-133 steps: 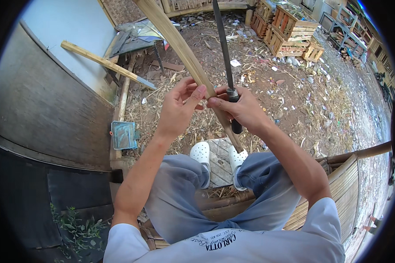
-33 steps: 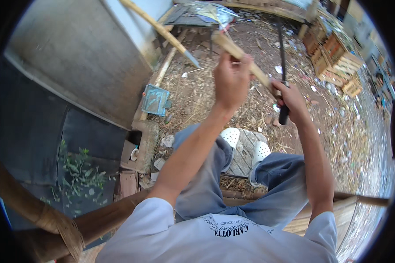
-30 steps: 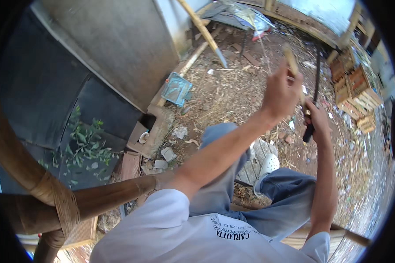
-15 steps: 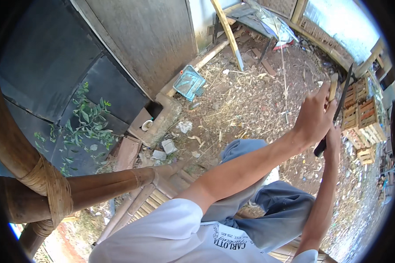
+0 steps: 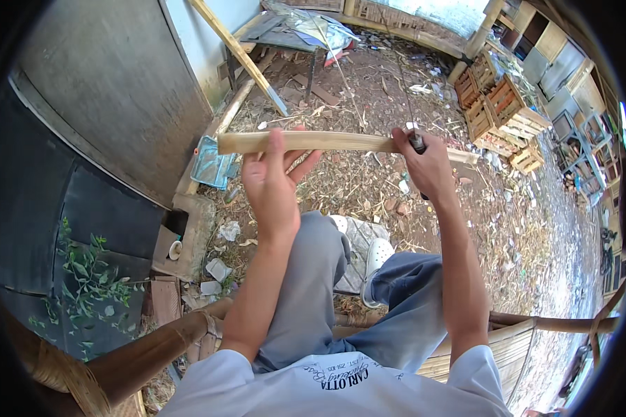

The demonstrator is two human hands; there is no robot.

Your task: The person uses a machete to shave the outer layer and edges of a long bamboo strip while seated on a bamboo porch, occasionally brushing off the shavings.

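A long, pale bamboo strip [image 5: 348, 142] lies crosswise in front of me, above the ground. My left hand [image 5: 271, 191] holds it near its left end, one finger in front and the others behind, partly stretched out. Farther along, my right hand [image 5: 428, 167] is closed round the dark handle of a knife [image 5: 416, 142] and also grips the strip with its thumb side. The knife's thin blade points away from me, seen nearly edge-on. Past the right hand, the strip's other end sticks out to the right.
Wooden crates [image 5: 497, 115] stand at the far right. A blue plastic basket [image 5: 213, 164] lies at the left near a leaning pole [image 5: 240, 55]. Bamboo rails [image 5: 153, 347] flank my seat, and a leafy plant [image 5: 90, 274] grows by the dark panels. Litter covers the ground.
My hands have swung from the right to the middle and moved apart along the bamboo strip. The strip has turned from pointing away to lying crosswise. The view has shifted right.
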